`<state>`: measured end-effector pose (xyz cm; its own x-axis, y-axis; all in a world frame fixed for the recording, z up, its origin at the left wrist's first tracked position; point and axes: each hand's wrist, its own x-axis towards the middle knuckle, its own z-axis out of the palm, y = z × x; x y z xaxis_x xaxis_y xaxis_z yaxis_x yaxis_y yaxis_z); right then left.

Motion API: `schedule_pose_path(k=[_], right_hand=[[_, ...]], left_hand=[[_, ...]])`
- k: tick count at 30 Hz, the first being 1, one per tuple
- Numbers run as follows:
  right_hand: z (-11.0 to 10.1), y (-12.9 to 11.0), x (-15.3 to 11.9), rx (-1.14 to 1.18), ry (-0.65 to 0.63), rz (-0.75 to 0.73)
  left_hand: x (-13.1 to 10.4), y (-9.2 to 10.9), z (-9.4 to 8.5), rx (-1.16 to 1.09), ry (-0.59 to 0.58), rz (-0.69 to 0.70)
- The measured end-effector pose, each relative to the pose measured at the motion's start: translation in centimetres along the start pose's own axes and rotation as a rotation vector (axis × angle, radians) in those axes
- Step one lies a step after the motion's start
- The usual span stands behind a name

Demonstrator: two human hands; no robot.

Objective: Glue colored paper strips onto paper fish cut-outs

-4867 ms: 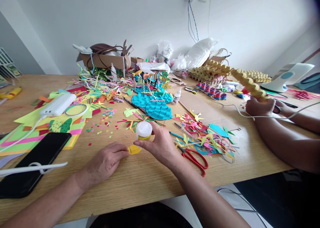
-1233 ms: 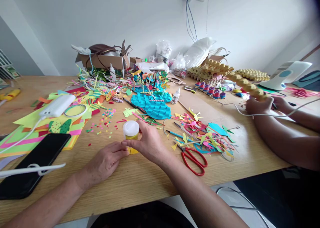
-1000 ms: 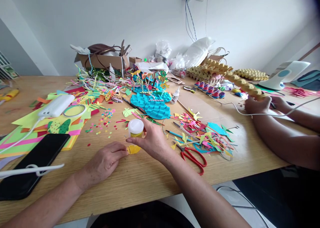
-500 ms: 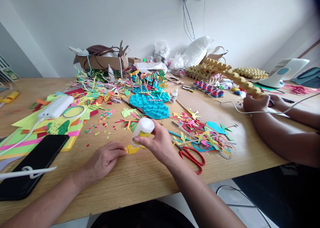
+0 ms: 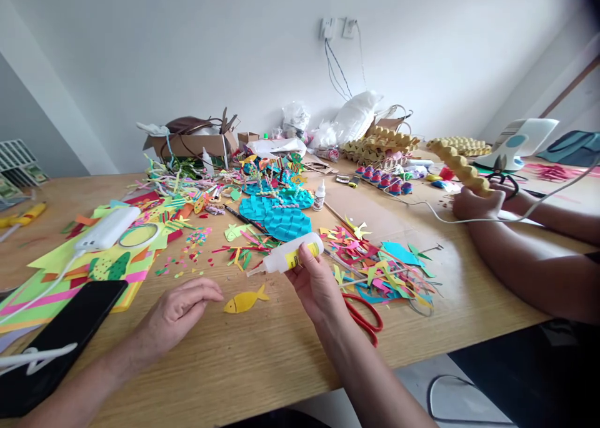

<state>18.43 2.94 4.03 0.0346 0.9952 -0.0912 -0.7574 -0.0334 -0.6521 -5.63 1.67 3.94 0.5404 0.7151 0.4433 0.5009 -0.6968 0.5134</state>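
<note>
My right hand (image 5: 315, 284) is wrapped round a glue bottle (image 5: 281, 258) with a yellow label. The bottle is held nearly level above the table, its thin nozzle pointing left and slightly down. Below the nozzle a yellow paper fish (image 5: 244, 302) lies flat on the wood, with a dark curved line behind its head. Just left of the fish rests my left hand (image 5: 185, 306), holding nothing, fingers loosely stretched and apart from the paper. Red-handled scissors (image 5: 363, 318) lie beside my right wrist, their blades partly hidden.
Paper scraps (image 5: 379, 262) are heaped at the right. A blue paper piece (image 5: 285, 222) lies ahead, near a second glue bottle (image 5: 319, 195). A phone (image 5: 60, 340) and coloured sheets (image 5: 28, 297) lie left. Another person's hands (image 5: 478, 204) hold an egg-carton strip (image 5: 462, 165) and scissors at right.
My right hand has tipped the glue bottle from nozzle-down to nearly level and lifted it off the fish. My left hand has let go of the fish and drawn back left.
</note>
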Motion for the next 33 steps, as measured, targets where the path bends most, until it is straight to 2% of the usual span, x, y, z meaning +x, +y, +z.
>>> schedule_pose_path(k=[3, 6, 7, 9, 10, 12, 16, 20, 23, 24, 25, 28, 30, 31, 33], right_hand=[[0.0, 0.2, -0.1, 0.161, 0.044, 0.065], [0.5, 0.7, -0.6, 0.267, 0.063, 0.108], [0.7, 0.8, -0.8, 0.294, 0.067, 0.126], [1.2, 1.2, -1.2, 0.341, 0.078, 0.164], [1.3, 1.4, -1.4, 0.364, 0.083, 0.179], [1.7, 1.7, -1.7, 0.415, 0.084, 0.189], [1.9, 2.1, -2.2, 0.5, 0.104, 0.203], [1.4, 1.8, -3.1, 0.462, 0.029, 0.259], [-0.1, 0.8, -4.1, 0.189, -0.096, 0.385], [-0.6, 0.3, -4.4, 0.026, -0.121, 0.395], [-1.1, -0.2, -4.5, -0.169, -0.115, 0.326], [-1.9, -2.2, -4.5, -0.87, -0.076, -0.224], [-1.6, -3.3, -4.0, -1.268, -0.123, -0.531], [-1.2, -3.7, -3.7, -1.417, -0.17, -0.613], [-0.4, -4.4, -2.9, -1.653, -0.235, -0.667]], left_hand=[[0.2, 1.3, 1.0, -0.179, -0.019, -0.153], [0.7, 3.3, 3.4, -0.499, 0.003, -0.35], [1.2, 4.1, 4.3, -0.579, 0.033, -0.396], [2.4, 5.7, 5.9, -0.742, 0.116, -0.397], [3.2, 6.5, 6.5, -0.813, 0.126, -0.422], [4.6, 7.5, 7.6, -0.926, 0.226, -0.467], [6.4, 8.0, 8.8, -1.012, 0.413, -0.53], [7.0, 7.7, 8.5, -0.989, 0.458, -0.548], [7.3, 7.6, 7.2, -1.007, 0.47, -0.546], [7.3, 7.5, 6.8, -1.004, 0.479, -0.54], [7.4, 7.4, 6.4, -1.0, 0.48, -0.534], [7.6, 7.2, 6.4, -1.014, 0.445, -0.546], [7.8, 7.2, 7.2, -1.047, 0.401, -0.564], [8.0, 7.3, 7.7, -1.066, 0.379, -0.568], [8.6, 7.6, 8.7, -1.108, 0.345, -0.568]])
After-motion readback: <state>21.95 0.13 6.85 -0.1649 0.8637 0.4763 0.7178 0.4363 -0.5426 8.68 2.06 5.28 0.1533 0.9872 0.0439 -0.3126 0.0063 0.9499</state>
